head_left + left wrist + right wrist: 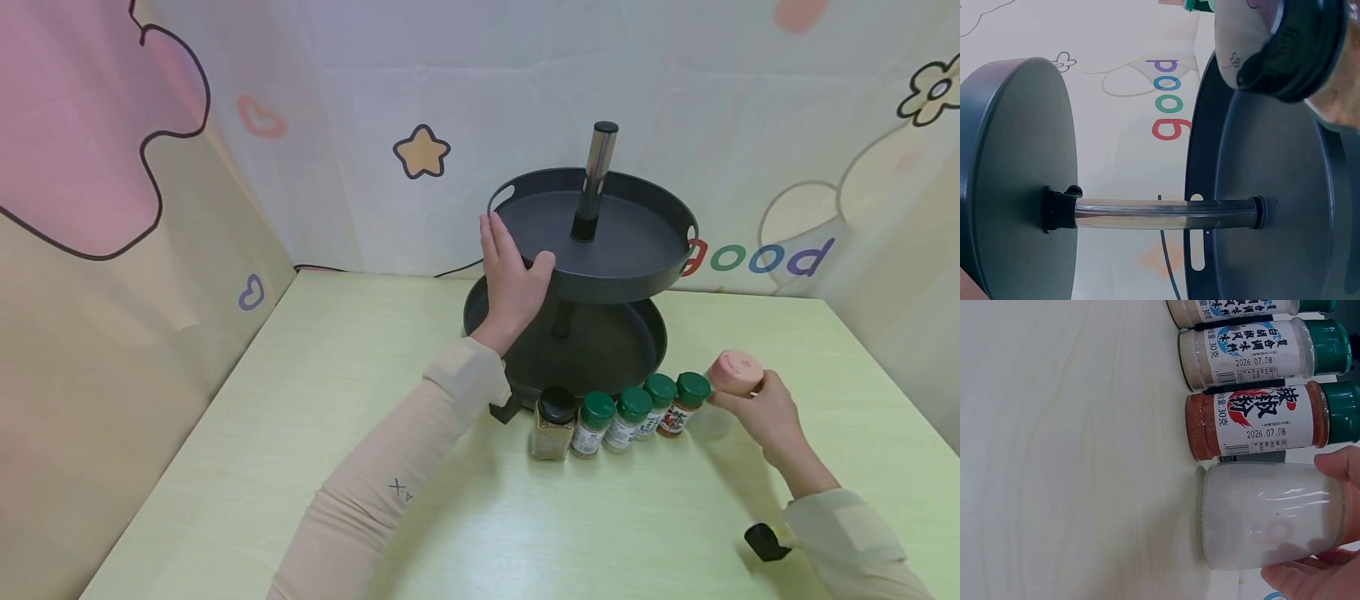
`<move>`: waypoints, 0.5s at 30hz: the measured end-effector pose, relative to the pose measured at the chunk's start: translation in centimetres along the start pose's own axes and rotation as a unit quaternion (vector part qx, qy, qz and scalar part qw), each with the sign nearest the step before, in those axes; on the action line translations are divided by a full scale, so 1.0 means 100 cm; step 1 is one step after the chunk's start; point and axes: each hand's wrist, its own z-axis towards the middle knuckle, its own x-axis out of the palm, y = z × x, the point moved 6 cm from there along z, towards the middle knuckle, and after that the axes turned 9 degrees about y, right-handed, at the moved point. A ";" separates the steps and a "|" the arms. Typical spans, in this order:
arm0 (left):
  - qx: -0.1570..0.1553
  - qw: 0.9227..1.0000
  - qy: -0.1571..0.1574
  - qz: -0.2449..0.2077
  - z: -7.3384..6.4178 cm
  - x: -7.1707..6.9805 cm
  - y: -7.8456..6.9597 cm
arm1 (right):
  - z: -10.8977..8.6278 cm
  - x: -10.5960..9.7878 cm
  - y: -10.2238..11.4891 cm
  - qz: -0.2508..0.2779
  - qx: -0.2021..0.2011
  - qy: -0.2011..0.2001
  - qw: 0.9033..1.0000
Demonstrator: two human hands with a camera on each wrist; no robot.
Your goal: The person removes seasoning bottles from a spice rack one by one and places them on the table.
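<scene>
A black two-tier round rack has an upper tray and a lower tray, joined by a metal post. My left hand rests at the upper tray's left front edge, fingers straight and thumb apart. Between thumb and fingers, my right hand grips a clear jar of white contents by its pink lid. Beside it stands a green-capped bottle of red chili powder, at the right end of a row of spice bottles.
Several other green-capped spice bottles stand before the lower tray, with a black-lidded square jar at the row's left end. A patterned cloth hangs behind the pale table. A cable runs behind the rack.
</scene>
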 end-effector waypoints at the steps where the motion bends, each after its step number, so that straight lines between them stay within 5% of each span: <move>1: 0.000 1.000 0.000 0.000 0.000 0.000 0.000 | 0.000 0.000 0.000 0.000 -0.001 0.000 1.000; 15: 0.002 1.000 0.008 0.009 0.000 -0.001 0.000 | -0.001 0.002 -0.002 0.001 -0.011 -0.004 1.000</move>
